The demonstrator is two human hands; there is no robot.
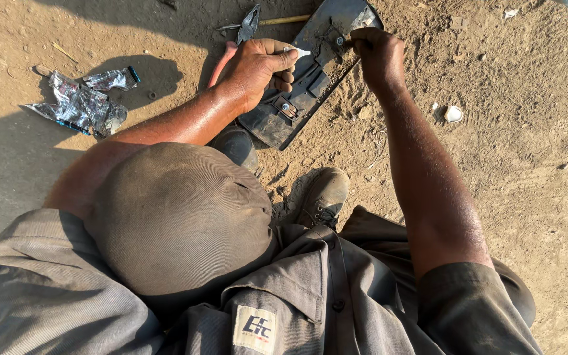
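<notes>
A dark, dusty plastic panel (310, 79) lies tilted on the sandy ground in front of me. My left hand (258, 66) is closed around a small white-tipped tube (299, 51), its nozzle pointing at the panel. My right hand (377, 56) pinches the panel's upper edge near a small fitting. A pair of pliers (250, 25) with reddish handles lies just behind my left hand, and a thin wooden-handled tool (284, 20) lies beside it. My knee and grey work clothes fill the lower part of the view.
Crumpled silvery foil wrappers (83, 102) lie on the dirt at the left. A small white shell-like scrap (453, 114) sits at the right. My two dusty boots (323, 194) stand just below the panel. Loose sand surrounds everything.
</notes>
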